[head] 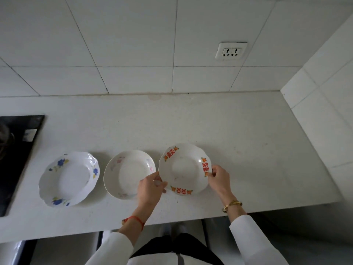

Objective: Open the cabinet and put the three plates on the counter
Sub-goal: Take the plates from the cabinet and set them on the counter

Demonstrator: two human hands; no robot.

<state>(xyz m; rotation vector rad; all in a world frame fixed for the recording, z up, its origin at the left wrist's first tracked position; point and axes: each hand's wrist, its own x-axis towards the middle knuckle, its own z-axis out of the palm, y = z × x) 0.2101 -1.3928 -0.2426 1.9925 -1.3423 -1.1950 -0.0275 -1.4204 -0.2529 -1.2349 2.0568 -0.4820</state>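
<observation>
- 3 plates sit in a row on the white table (191,119), across the lower middle of the frame.
- The blue-flowered plate (69,178) lies at the left end of the row, apart from the other 2 and near the dark cooktop (17,150) at the left edge of the frame.
- The pink-flowered plate (128,174) lies in the middle, just beside the right-hand plate; their rims look to touch or nearly touch.
- The red-patterned plate (184,168) is at the right end, with orange flowers and red characters around its rim.
- The left hand (150,188) pinches the lower left rim of the red-patterned plate, fingers curled, and it covers part of the pink-flowered plate's lower right edge.
- The right hand (219,176) pinches the same plate's right rim between thumb and fingertips.
- Whether that plate rests fully on the table or is slightly raised cannot be told.
- A red string (136,220) circles the left wrist; a gold bracelet (232,204) circles the right wrist.
- A wall socket (231,51) sits on the tiled wall (133,44), upper right of the frame.
</observation>
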